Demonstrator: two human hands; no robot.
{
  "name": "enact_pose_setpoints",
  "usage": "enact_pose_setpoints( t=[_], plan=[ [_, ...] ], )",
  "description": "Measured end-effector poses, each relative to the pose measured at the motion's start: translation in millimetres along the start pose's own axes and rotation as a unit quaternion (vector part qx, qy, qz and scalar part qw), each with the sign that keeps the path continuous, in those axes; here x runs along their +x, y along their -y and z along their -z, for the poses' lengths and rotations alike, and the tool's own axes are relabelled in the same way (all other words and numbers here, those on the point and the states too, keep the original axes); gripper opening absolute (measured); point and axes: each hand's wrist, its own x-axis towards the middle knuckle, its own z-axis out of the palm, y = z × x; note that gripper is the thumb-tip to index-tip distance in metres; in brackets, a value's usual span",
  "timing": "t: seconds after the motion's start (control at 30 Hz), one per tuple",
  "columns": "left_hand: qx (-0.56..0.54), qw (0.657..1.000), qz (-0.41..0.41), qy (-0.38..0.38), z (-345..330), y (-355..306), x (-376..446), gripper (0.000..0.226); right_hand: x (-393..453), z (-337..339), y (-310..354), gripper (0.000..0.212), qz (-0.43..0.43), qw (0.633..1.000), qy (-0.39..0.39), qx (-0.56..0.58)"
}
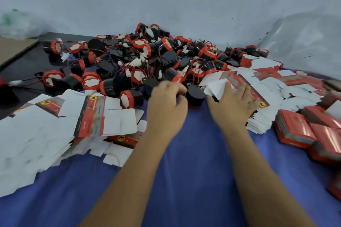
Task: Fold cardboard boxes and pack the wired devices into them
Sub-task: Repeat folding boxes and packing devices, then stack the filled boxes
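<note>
A big heap of black and red round wired devices (147,57) lies against the wall. One black device (194,95) sits at the heap's near edge, between my hands. My left hand (167,101) has its fingers curled at the device's left side; whether it holds it is unclear. My right hand (233,101) lies on a flat red and white box blank (239,83) atop a stack of blanks; its fingers are blurred. More flat blanks (103,116) spread at the left.
Several folded red boxes (299,131) are piled at the right. A blue cloth (193,153) covers the near surface, with a dark table (27,64) at the left. Clear plastic bags (304,38) lean on the wall at both sides.
</note>
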Motion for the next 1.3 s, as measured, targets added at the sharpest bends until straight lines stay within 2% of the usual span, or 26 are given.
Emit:
enact_pose_setpoints(
  t=[0.07,0.1,0.17,0.23,0.3,0.37,0.43,0.47,0.5,0.57,0.6,0.67,0.73,0.8,0.83,0.9,0.93,0.97,1.0,1.03,1.07,1.1,1.13,1.17,1.23,1.3],
  plan=[
    [-0.06,0.991,0.073,0.1,-6.4,0.9,-16.6,0.023,-9.7,1.6,-9.9,0.065,0.003,1.0,-0.022,0.002],
    [-0.073,0.984,0.103,0.124,-7.1,2.2,-22.2,0.024,-15.0,2.9,-14.1,0.061,0.017,0.998,-0.049,0.021],
    [-0.099,0.979,0.139,0.11,-4.0,3.7,-30.7,0.025,-26.0,8.4,-19.6,0.048,0.039,0.987,-0.111,0.11],
    [-0.216,0.953,0.205,0.05,0.4,3.5,-34.8,0.023,-40.7,15.7,-18.4,0.037,0.071,0.953,-0.199,0.215],
    [-0.396,0.868,0.301,0.012,6.8,-0.5,-34.7,0.015,-57.4,20.0,-8.3,0.036,0.121,0.909,-0.271,0.292],
    [-0.504,0.796,0.336,0.018,15.0,0.7,-34.6,0.028,-70.9,19.0,4.9,0.04,0.209,0.872,-0.28,0.343],
    [-0.577,0.743,0.338,0.035,25.2,8.3,-33.3,0.046,-85.3,16.6,16.6,0.038,0.309,0.849,-0.209,0.375],
    [-0.604,0.723,0.332,0.043,30.5,12.8,-33.2,0.047,-92.0,14.1,20.2,0.033,0.352,0.842,-0.159,0.377],
    [-0.609,0.724,0.322,0.049,35.6,16.9,-33.0,0.042,-98.3,11.5,22.1,0.027,0.375,0.843,-0.107,0.371],
    [-0.557,0.775,0.293,0.056,43.2,24.8,-34.0,0.033,-105.8,10.1,24.2,0.023,0.341,0.864,-0.03,0.37],
    [-0.539,0.797,0.267,0.057,44.9,27.6,-34.5,0.035,-105.5,10.8,25.1,0.024,0.299,0.873,-0.024,0.385],
    [-0.545,0.805,0.227,0.059,46.6,29.5,-34.9,0.038,-96.9,14.9,25.9,0.027,0.183,0.873,-0.067,0.447],
    [-0.56,0.803,0.196,0.059,45.0,26.8,-35.9,0.036,-85.9,23.5,21.2,0.041,0.041,0.841,-0.079,0.534],
    [-0.555,0.814,0.157,0.066,40.3,22.3,-36.5,0.037,-79.3,29.0,13.8,0.06,-0.029,0.794,-0.006,0.607],
    [-0.52,0.843,0.123,0.066,37.5,19.9,-37.6,0.039,-78.1,30.5,10.3,0.065,-0.023,0.774,0.027,0.632],
    [-0.37,0.926,0.007,0.075,32.9,12.2,-40.6,0.046,-76.5,32.8,9.3,0.068,0.008,0.719,0.094,0.688],
    [-0.282,0.952,-0.066,0.098,28.9,8.5,-43.3,0.049,-75.9,33.8,11.7,0.064,0.015,0.676,0.137,0.724],
    [-0.2,0.963,-0.127,0.126,23.8,6.1,-46.1,0.049,-76.2,36.1,16.1,0.063,0.001,0.615,0.182,0.767],
    [-0.135,0.966,-0.156,0.155,18.9,5.4,-48.6,0.046,-76.6,37.5,20.1,0.067,-0.034,0.551,0.22,0.804],
    [-0.1,0.968,-0.151,0.176,16.4,4.2,-50.9,0.039,-78.5,37.7,22.0,0.07,-0.075,0.502,0.244,0.826],
    [-0.103,0.969,-0.125,0.186,16.7,1.5,-52.9,0.031,-79.4,35.8,22.3,0.063,-0.106,0.477,0.244,0.838],
    [-0.136,0.97,-0.093,0.181,18.5,-0.3,-53.7,0.025,-78.9,33.5,21.0,0.047,-0.117,0.479,0.223,0.841],
    [-0.175,0.971,-0.059,0.154,20.5,-1.9,-53.1,0.021,-77.7,31.5,19.5,0.03,-0.106,0.498,0.195,0.839],
    [-0.206,0.972,-0.027,0.107,22.7,-3.1,-51.7,0.022,-77.4,30.4,18.2,0.022,-0.084,0.514,0.172,0.836],
    [-0.261,0.965,0.026,0.023,27.1,-4.4,-47.6,0.039,-78.5,31.8,20.3,0.026,-0.027,0.536,0.163,0.828],
    [-0.327,0.944,0.04,-0.018,31.1,-6.0,-46.3,0.059,-82.0,34.9,24.2,0.023,0.026,0.56,0.172,0.81]
  ],
)
